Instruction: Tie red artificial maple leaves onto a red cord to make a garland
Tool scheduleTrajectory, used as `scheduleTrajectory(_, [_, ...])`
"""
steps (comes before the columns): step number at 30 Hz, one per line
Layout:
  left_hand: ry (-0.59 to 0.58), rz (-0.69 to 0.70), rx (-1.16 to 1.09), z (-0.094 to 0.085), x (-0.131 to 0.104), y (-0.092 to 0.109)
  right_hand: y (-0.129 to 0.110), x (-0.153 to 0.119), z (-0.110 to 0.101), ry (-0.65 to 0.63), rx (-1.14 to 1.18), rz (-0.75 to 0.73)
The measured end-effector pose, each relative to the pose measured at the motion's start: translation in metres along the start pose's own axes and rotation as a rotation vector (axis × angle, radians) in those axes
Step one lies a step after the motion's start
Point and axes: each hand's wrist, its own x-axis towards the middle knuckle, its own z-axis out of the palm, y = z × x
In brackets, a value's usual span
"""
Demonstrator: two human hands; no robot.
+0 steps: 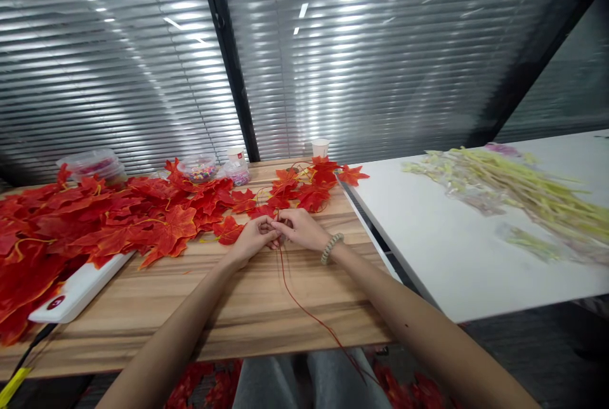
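My left hand (257, 238) and my right hand (301, 229) meet over the middle of the wooden table, fingers closed together in a pinch. Between them runs a thin red cord (295, 300), which hangs from the fingertips, curves across the wood and drops over the front edge toward my lap. Just beyond my fingers lies a cluster of red artificial maple leaves (311, 194), with loops of cord among them. One leaf (228, 230) rests close to the left of my left hand. The exact spot where the fingertips grip is partly hidden.
A big heap of red maple leaves (143, 219) covers the table's left, partly over a white power strip (90, 288). Bead tubs (197, 169) and paper cups (320, 148) stand at the back. On the white table (428, 238) lie yellowish stems (533, 187). A gap separates the tables.
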Motion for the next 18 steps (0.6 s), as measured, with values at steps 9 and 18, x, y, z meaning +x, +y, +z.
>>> scheduleTrajectory(9, [-0.004, 0.001, 0.028, 0.0009, 0.0011, 0.0000, 0.0006, -0.0002, 0.0002, -0.013, -0.015, -0.007])
scheduleTrajectory(18, [-0.017, -0.001, 0.042, 0.0005, 0.0023, -0.0019, 0.0016, -0.0002, 0.0010, -0.035, -0.019, -0.009])
